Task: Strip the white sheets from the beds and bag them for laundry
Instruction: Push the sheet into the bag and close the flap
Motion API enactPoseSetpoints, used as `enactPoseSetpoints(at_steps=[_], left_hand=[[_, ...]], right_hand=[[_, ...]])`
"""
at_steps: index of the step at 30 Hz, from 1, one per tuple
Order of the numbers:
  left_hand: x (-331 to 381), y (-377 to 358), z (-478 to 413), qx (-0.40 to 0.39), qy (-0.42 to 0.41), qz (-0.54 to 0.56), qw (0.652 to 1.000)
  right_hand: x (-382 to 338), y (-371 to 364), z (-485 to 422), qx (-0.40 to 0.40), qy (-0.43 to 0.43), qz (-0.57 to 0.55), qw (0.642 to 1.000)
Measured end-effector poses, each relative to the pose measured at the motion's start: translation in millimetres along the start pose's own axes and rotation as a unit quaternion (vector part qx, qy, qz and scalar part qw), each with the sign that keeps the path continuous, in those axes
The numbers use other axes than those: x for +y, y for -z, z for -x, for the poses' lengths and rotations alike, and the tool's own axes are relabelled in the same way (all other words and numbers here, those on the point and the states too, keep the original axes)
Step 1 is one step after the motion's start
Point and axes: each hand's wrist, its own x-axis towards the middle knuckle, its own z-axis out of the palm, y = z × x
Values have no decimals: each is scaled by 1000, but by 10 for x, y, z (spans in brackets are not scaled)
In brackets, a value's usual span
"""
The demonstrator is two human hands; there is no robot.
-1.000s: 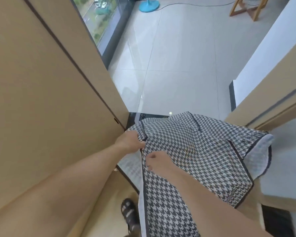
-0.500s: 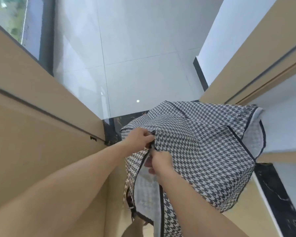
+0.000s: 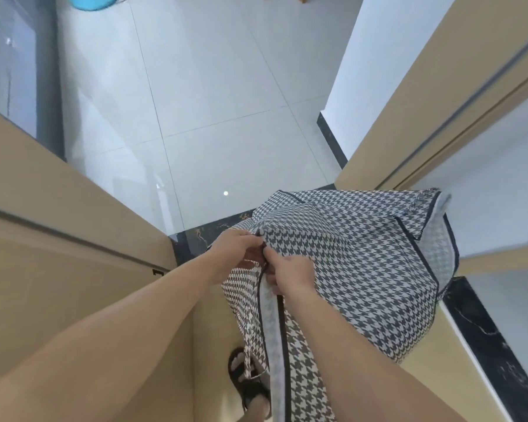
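Both hands meet at the dark-piped mouth edge of the black-and-white houndstooth fabric laundry bag (image 3: pixel 348 263); left hand (image 3: pixel 235 254) and right hand (image 3: pixel 290 275) each pinch it closed-fingered; bag body extends right and away from the grip, flap trailing down; no white sheets visible.

Bright, even daylight fills the scene, coming from the tall glass window (image 3: pixel 9 65) far up and to the left of the fingers. The glossy pale grey floor tiles (image 3: pixel 201 95) beyond the fingertips carry a soft sheen and one small round white glare spot (image 3: pixel 225 193) just above and left of the knuckles. Shadows are faint and diffuse. The wide lens bends straight lines: the tan wooden panels (image 3: pixel 58 239) left of the fingers and the tan door frame (image 3: pixel 457 95) to their right splay outward. The frame edges look slightly smeared, while the black-and-white houndstooth fabric bag (image 3: pixel 363 263) under the fingers stays fairly sharp.
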Motion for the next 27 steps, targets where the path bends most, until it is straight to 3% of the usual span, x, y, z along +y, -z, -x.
enactPoseSetpoints(at_steps=[5,9,16,20,27], left_hand=[[-40,167,-20,-3,13,24,1000],[-46,173,-19,17,10,-31,999],[313,449,-133,155,-12,-83,984],[411,679,-148,195,2,-58,979],[355,626,-128,283,12,-29,959]], right_hand=[[33,-142,23,-15,17,-21,1000],[39,-203,73,-36,26,39,998],[156,-73,371,3,79,203,976],[137,9,520,19,151,338,929],[67,101,408,72,109,352,927]])
